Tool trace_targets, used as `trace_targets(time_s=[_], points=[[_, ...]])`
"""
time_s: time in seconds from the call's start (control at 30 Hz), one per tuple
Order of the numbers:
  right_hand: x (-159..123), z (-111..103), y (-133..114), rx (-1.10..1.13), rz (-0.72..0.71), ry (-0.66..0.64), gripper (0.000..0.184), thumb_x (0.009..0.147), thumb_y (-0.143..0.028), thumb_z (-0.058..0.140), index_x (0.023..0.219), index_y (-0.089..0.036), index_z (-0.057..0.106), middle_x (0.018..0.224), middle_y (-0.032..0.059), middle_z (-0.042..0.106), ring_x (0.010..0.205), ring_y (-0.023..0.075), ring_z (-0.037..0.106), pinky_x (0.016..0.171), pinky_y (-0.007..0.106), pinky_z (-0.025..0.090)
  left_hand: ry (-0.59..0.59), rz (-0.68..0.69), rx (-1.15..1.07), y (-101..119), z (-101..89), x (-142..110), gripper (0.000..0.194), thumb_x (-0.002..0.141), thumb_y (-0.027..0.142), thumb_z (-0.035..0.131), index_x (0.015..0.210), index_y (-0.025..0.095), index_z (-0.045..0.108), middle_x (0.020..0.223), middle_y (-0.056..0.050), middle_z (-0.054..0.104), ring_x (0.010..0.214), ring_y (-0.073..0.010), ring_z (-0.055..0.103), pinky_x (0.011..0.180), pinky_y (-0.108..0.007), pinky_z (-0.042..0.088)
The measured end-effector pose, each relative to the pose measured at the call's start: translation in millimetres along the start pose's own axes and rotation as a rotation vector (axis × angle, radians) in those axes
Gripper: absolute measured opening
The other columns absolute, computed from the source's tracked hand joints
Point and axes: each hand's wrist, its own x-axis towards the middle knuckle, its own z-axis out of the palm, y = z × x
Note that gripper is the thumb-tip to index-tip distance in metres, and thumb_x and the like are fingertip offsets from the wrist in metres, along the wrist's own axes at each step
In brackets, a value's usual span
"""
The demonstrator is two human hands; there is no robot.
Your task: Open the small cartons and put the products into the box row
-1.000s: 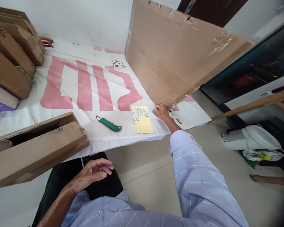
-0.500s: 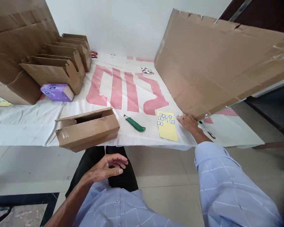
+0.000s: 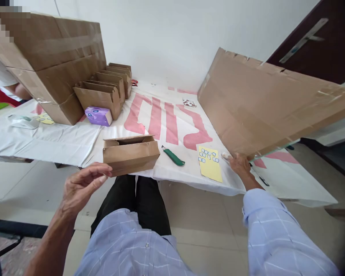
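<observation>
My left hand (image 3: 84, 186) hovers at the near left corner of a small open-topped cardboard box (image 3: 130, 157) at the table's front edge. Its thumb and fingers are apart, with the fingertips close to that corner; I cannot tell if they touch it. At the lower edge of a big cardboard panel (image 3: 264, 107), my right hand (image 3: 240, 165) rests on the table with its fingers closed. Something small and whitish shows at its fingertips, too small to name. Between the hands lie a green utility knife (image 3: 174, 156) and a yellow sheet (image 3: 211, 170) with small drawn squares.
On the left stand a large carton (image 3: 71, 57), a row of open cardboard boxes (image 3: 99, 94) and a purple pack (image 3: 98, 116). A white tape dispenser (image 3: 24, 122) lies farther left. A dark pen (image 3: 261, 178) is beyond my right hand. Part of another person (image 3: 1, 71) shows far left.
My left hand has risen from over my lap, moving left to the small box's corner. My right hand stays by the panel. The view has turned left.
</observation>
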Motion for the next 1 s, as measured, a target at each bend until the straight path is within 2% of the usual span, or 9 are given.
trace_targets(time_s=[0.1, 0.2, 0.33, 0.43, 0.53, 0.63, 0.8, 0.9, 1.0], points=[[-13, -9, -31, 0.145, -0.068, 0.127, 0.048, 0.107, -0.035, 0.054, 0.139, -0.003, 0.072, 0.139, 0.0400, 0.066, 0.133, 0.0452, 0.065, 0.103, 0.053, 0.051, 0.175, 0.084, 0.170, -6, -14.3, 16, 0.020, 0.093, 0.040, 0.085, 0.097, 0.021, 0.084, 0.111, -0.009, 0.080, 0.106, -0.0237, 0.076, 0.085, -0.031, 0.064], [-34, -11, -80, 0.291, -0.254, 0.123, 0.041, 0.108, -0.024, 0.049, 0.134, -0.005, 0.073, 0.138, 0.0344, 0.069, 0.120, 0.0347, 0.072, 0.104, 0.047, 0.053, 0.206, 0.119, 0.289, -21, -24.7, 40, 0.030, 0.093, 0.050, 0.081, 0.100, 0.021, 0.083, 0.127, -0.011, 0.076, 0.119, -0.0271, 0.073, 0.088, -0.035, 0.064], [-86, -3, -162, 0.485, -0.609, 0.015, 0.029, 0.111, -0.032, 0.053, 0.112, -0.020, 0.080, 0.127, 0.0159, 0.077, 0.115, 0.0244, 0.073, 0.099, 0.036, 0.060, 0.051, 0.093, 0.315, -38, -26.2, 72, 0.043, 0.094, 0.062, 0.075, 0.106, 0.022, 0.084, 0.150, -0.015, 0.066, 0.139, -0.0348, 0.065, 0.105, -0.047, 0.063], [-132, 2, -219, 0.717, -1.045, -0.111, 0.035, 0.110, -0.049, 0.061, 0.121, -0.022, 0.080, 0.123, 0.0135, 0.078, 0.115, 0.0281, 0.073, 0.105, 0.048, 0.063, -0.095, 0.095, 0.310, -40, -23.7, 89, 0.049, 0.098, 0.066, 0.068, 0.108, 0.021, 0.085, 0.156, -0.016, 0.064, 0.149, -0.0382, 0.058, 0.124, -0.055, 0.052], [-166, 0, -256, 0.686, -1.210, -0.097, 0.044, 0.104, -0.052, 0.072, 0.139, -0.024, 0.074, 0.142, 0.0137, 0.073, 0.136, 0.0332, 0.066, 0.117, 0.057, 0.058, -0.208, 0.107, 0.314, -38, -25.8, 99, 0.052, 0.102, 0.066, 0.062, 0.116, 0.022, 0.086, 0.157, -0.016, 0.064, 0.157, -0.0399, 0.051, 0.132, -0.058, 0.042], [-185, -4, -266, 0.651, -1.290, -0.025, 0.039, 0.104, -0.043, 0.074, 0.139, -0.026, 0.073, 0.135, 0.0121, 0.075, 0.132, 0.0328, 0.067, 0.113, 0.056, 0.060, -0.252, 0.091, 0.314, -39, -31.9, 104, 0.056, 0.100, 0.068, 0.064, 0.129, 0.024, 0.082, 0.158, -0.016, 0.063, 0.154, -0.0409, 0.053, 0.124, -0.057, 0.052], [-210, -4, -243, 0.591, -1.479, 0.191, 0.011, 0.107, -0.027, 0.069, 0.113, -0.024, 0.076, 0.109, 0.0096, 0.077, 0.102, 0.0263, 0.071, 0.093, 0.044, 0.063, -0.278, -0.001, 0.355, -45, -35.4, 104, 0.072, 0.091, 0.067, 0.078, 0.151, 0.028, 0.068, 0.165, -0.013, 0.056, 0.147, -0.0391, 0.059, 0.105, -0.048, 0.064], [-223, 4, -230, 0.513, -1.553, 0.287, 0.011, 0.105, -0.020, 0.067, 0.111, -0.022, 0.076, 0.108, 0.0104, 0.077, 0.102, 0.0263, 0.070, 0.091, 0.043, 0.061, -0.267, -0.002, 0.424, -44, -29.3, 102, 0.086, 0.083, 0.068, 0.085, 0.156, 0.029, 0.061, 0.166, -0.012, 0.054, 0.147, -0.0390, 0.057, 0.102, -0.047, 0.065], [-230, 11, -228, 0.458, -1.522, 0.262, 0.013, 0.107, -0.021, 0.063, 0.107, -0.023, 0.076, 0.109, 0.0109, 0.077, 0.105, 0.0270, 0.070, 0.093, 0.044, 0.059, -0.252, 0.022, 0.475, -41, -21.5, 101, 0.097, 0.077, 0.066, 0.089, 0.159, 0.025, 0.056, 0.163, -0.015, 0.054, 0.147, -0.0397, 0.056, 0.102, -0.048, 0.063]])
